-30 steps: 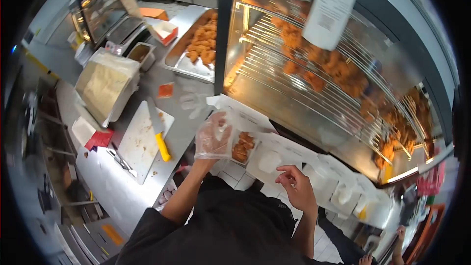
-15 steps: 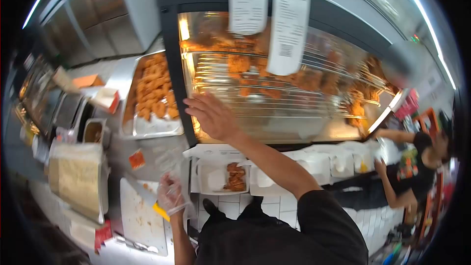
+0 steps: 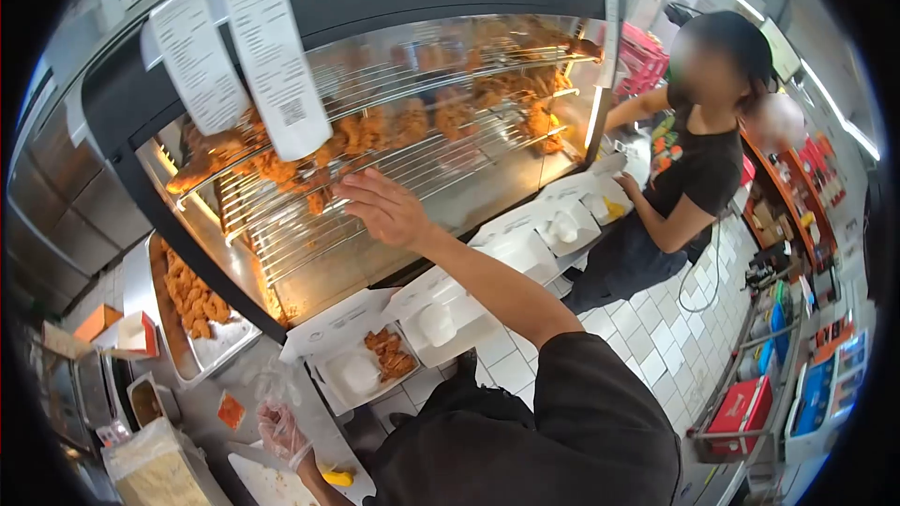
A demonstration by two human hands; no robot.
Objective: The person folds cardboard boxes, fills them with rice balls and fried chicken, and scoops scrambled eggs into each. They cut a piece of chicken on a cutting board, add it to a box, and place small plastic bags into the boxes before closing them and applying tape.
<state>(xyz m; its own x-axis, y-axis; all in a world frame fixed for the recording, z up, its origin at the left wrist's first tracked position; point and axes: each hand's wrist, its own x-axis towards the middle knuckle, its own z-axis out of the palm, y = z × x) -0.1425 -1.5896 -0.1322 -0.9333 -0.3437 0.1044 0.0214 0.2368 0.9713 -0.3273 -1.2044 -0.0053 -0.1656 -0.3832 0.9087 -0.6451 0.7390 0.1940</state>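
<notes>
My bare right hand (image 3: 382,211) is raised in front of the glass of a heated display cabinet (image 3: 469,206), its fingers stretched out and nothing in them. Behind the glass, fried chicken (image 3: 361,131) lies on wire racks. My left hand (image 3: 281,431), in a clear plastic glove, is low over the steel counter beside a white cutting board (image 3: 267,480). Its fingers are curled, and crumpled clear plastic (image 3: 267,377) sticks out past them. A yellow handle (image 3: 337,478) lies by my left forearm. Between my arms, an open white box (image 3: 342,389) holds chopped chicken (image 3: 390,354).
More white boxes (image 3: 511,258) line the cabinet's front ledge. A co-worker (image 3: 698,159) stands at its far right end. A metal tray of fried pieces (image 3: 192,295) is to the left, near a red sachet (image 3: 231,409). Two printed receipts (image 3: 272,56) hang over the glass.
My view has turned to the right, bringing the co-worker further in. My right hand has moved from the cabinet's left edge to the middle of its glass. My left hand stays low by the board.
</notes>
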